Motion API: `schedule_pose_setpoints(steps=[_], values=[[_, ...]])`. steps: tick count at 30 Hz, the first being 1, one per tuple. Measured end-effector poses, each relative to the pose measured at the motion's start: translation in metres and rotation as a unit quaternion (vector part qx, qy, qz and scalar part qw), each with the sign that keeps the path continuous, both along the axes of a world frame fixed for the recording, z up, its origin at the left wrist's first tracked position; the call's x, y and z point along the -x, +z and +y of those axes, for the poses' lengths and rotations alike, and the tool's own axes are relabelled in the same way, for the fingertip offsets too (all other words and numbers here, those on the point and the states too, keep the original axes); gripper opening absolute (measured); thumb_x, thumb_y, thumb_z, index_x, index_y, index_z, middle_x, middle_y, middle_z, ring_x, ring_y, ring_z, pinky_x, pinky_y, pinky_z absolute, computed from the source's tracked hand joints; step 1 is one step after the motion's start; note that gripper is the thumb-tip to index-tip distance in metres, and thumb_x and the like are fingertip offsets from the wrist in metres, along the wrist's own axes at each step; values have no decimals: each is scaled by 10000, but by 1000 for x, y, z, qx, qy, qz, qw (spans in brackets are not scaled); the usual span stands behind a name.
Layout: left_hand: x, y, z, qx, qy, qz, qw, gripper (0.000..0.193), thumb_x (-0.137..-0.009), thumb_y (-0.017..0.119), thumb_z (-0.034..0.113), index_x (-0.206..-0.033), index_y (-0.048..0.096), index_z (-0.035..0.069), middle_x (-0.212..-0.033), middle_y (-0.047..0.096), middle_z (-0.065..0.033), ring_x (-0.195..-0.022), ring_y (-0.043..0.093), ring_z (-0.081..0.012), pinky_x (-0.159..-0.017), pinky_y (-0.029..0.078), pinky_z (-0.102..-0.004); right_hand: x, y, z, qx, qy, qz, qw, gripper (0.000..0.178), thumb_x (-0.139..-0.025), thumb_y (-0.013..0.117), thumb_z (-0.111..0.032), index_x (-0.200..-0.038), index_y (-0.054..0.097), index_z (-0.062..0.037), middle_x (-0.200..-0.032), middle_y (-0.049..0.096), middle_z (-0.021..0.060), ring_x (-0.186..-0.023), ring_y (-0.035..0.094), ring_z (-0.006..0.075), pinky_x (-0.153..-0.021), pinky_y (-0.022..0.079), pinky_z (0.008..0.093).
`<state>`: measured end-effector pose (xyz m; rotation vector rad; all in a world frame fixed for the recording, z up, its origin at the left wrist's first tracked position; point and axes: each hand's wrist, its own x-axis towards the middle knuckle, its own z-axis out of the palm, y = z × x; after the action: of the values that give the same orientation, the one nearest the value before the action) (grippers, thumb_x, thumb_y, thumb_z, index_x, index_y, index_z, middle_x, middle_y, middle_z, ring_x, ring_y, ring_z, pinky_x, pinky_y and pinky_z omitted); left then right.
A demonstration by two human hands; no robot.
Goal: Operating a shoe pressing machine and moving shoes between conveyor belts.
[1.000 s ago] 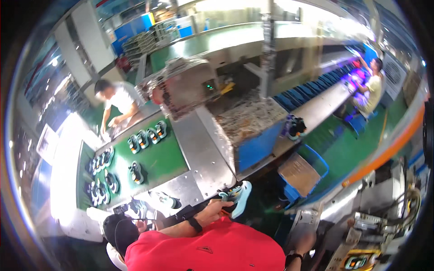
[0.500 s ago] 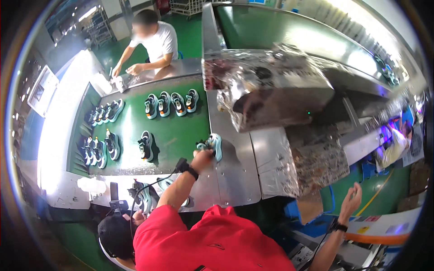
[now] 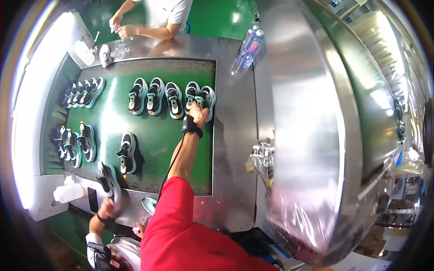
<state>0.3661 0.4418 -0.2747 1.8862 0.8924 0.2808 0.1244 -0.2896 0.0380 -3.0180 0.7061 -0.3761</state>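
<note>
My left hand (image 3: 198, 114), a dark band around its wrist, reaches forward over the green belt (image 3: 172, 153). Its fingers are closed on the near end of a black, white and mint sneaker (image 3: 208, 95). This shoe stands at the right end of a row, close against another sneaker (image 3: 192, 90); the fingers partly cover both near ends. Further left in that row are a sneaker (image 3: 173, 99), one beside it (image 3: 155, 95) and an outermost one (image 3: 137, 95). My right hand is out of the picture.
A single sneaker (image 3: 127, 153) and two groups at left stand on the belt. A co-worker's hand (image 3: 107, 208) holds a blurred sneaker (image 3: 108, 180). Across the belt is another person's hand (image 3: 128, 31). Bottles (image 3: 248, 47) stand on the metal edge; plastic-wrapped metal housing (image 3: 307, 113) rises at right.
My left hand has carried the sneaker forward from the metal edge to the row's right end. My right hand has left the picture. The view has shifted, and the near co-worker now lifts a sneaker.
</note>
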Motion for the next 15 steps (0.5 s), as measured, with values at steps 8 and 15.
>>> schedule_pose_setpoints(steps=[8, 15], values=[[-47, -22, 17, -131, 30, -52, 989, 445, -805, 672, 233, -1100, 472, -34, -995, 626, -286, -947, 615, -464, -813, 500, -501, 11, 9, -11, 10, -10, 12, 1000, 340, -952, 492, -232, -1133, 567, 46, -1063, 607, 271, -991, 578, 412, -859, 457, 438], [82, -10, -39, 101, -74, -138, 983, 806, -831, 724, 437, -1355, 408, -87, -1268, 544, -265, -1174, 551, -328, -980, 442, -377, 12, -6, -17, -26, 29, -26, 999, 328, -941, 508, -245, -1085, 577, 42, -1002, 608, 273, -941, 580, 412, -822, 459, 444]])
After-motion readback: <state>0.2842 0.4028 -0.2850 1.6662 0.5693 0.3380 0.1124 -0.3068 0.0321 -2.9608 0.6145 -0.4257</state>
